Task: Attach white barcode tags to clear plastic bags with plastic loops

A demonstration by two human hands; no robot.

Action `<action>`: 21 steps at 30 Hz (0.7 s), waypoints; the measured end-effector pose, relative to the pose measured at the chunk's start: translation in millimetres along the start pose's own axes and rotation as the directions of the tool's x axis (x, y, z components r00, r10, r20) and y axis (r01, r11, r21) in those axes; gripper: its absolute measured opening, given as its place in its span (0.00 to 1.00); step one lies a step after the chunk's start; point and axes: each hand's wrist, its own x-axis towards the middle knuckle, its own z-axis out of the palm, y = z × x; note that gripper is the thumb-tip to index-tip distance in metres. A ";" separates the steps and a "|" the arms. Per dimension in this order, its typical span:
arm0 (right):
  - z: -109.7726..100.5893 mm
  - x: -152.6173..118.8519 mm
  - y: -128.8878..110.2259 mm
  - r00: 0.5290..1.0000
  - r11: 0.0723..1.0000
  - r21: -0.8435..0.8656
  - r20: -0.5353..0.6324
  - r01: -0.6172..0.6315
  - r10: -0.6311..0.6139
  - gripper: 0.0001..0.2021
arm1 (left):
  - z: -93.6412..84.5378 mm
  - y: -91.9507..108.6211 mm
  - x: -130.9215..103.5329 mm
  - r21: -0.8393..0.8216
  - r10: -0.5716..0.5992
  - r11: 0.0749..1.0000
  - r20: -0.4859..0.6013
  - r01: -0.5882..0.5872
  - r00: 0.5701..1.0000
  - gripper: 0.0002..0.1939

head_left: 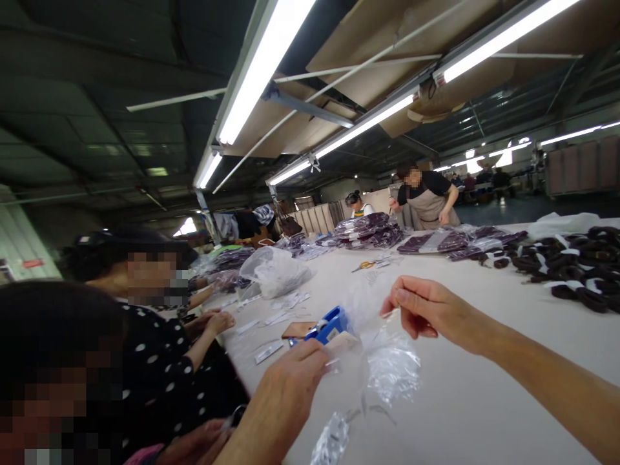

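Near the blue tape dispenser (332, 325), my left hand (295, 378) is closed on a small clear plastic piece (333, 366). To the right, my right hand (419, 307) is raised over the white table, its thumb and index finger pinched together. A thin, pale strand seems to hang from that pinch, but it is too fine to make out. Below my right hand lies a heap of shiny clear plastic pieces (394, 371). A second shiny bundle (330, 440) lies nearer the front edge, with thin dark strands beside it.
Yellow-handled scissors (365, 265) and a clear bag (276, 271) lie farther back. Dark cord bundles (581, 265) are at right, wrapped purple goods (368, 229) at the far side. People sit close on the left; a person in an apron (426, 200) leans over the far side.
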 end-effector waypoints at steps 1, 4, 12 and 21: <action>1.5 1.0 -5.1 1.000 1.000 -0.026 0.004 0.017 -0.017 0.15 | 5.4 -0.8 -1.8 -0.031 -0.003 0.999 0.034 0.004 0.999 0.14; 7.4 6.3 -21.3 0.998 0.998 -0.026 0.030 0.058 -0.057 0.13 | 25.6 -1.7 -6.2 -0.178 -0.004 0.984 0.096 0.021 0.995 0.15; 18.9 22.4 -44.1 0.998 0.970 0.242 0.050 0.026 -0.040 0.12 | 73.4 14.0 -13.9 -0.712 -0.092 0.695 0.043 0.095 0.995 0.16; 24.4 23.3 -52.2 0.999 0.968 0.249 0.024 0.029 -0.036 0.11 | 89.9 25.2 -25.1 -0.993 -0.072 -0.104 0.065 0.057 0.995 0.19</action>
